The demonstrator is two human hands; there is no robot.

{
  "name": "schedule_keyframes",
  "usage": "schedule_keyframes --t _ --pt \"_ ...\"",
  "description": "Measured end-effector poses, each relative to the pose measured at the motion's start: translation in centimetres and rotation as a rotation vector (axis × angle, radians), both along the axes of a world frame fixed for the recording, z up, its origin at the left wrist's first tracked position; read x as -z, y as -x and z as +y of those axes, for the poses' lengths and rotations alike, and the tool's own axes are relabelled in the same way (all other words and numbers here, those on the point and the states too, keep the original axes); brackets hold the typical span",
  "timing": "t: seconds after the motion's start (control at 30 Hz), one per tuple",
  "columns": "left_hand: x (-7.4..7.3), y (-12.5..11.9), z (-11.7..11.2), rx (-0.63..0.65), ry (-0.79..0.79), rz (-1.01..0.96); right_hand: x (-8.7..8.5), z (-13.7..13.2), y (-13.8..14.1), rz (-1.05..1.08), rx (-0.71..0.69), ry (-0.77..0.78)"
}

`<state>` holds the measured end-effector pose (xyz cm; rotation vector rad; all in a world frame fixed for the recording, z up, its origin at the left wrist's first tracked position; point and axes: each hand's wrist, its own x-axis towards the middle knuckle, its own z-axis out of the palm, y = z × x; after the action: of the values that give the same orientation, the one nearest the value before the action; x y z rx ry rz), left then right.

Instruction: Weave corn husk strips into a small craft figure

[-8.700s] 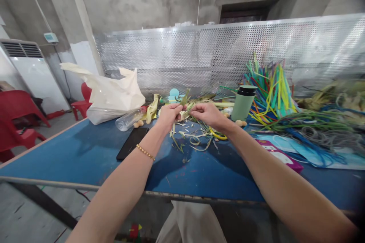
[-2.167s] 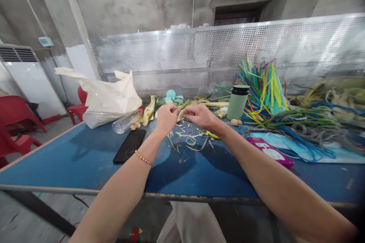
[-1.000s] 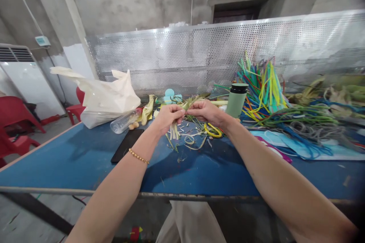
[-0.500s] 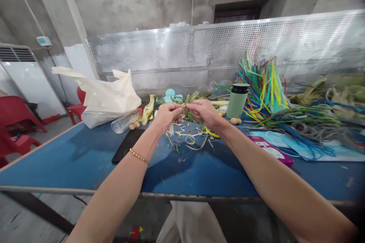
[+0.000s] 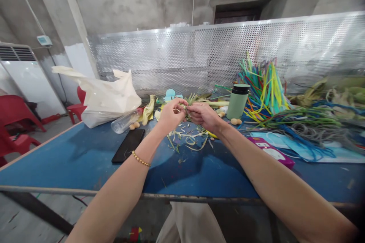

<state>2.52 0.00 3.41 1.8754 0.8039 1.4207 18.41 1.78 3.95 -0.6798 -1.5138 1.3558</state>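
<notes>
My left hand (image 5: 172,114), with a gold bead bracelet (image 5: 141,159) at its wrist, is curled above the table's far middle. Its fingertips come close to those of my right hand (image 5: 203,116); what they pinch, if anything, is too small to make out. The right fingers are closed around a bundle of green leaf strips (image 5: 194,99), whose frayed ends stick up behind the knuckles. Part of the bundle is hidden by both hands. Below them, pale green peelings and curled strips (image 5: 190,141) are scattered over the blue tabletop (image 5: 182,178).
Left of my arms lie a black phone (image 5: 129,146), a clear plastic bottle (image 5: 125,121) and a white plastic bag (image 5: 111,97). To the right stand a green flask (image 5: 237,102), colourful pipe cleaners (image 5: 268,87) and a purple packet (image 5: 272,152). A perforated metal panel (image 5: 176,60) borders the back.
My left hand has rolled and lifted slightly, its fingers now arched near the right fingertips. The right hand has curled its fingers further around the leaf strips.
</notes>
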Motion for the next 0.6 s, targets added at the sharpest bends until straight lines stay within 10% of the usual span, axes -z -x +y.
schedule_keyframes --t 0.6 --pt "1.2 -0.3 0.9 -0.180 -0.079 0.049 0.2 -0.1 0.1 -0.167 0.013 -0.058"
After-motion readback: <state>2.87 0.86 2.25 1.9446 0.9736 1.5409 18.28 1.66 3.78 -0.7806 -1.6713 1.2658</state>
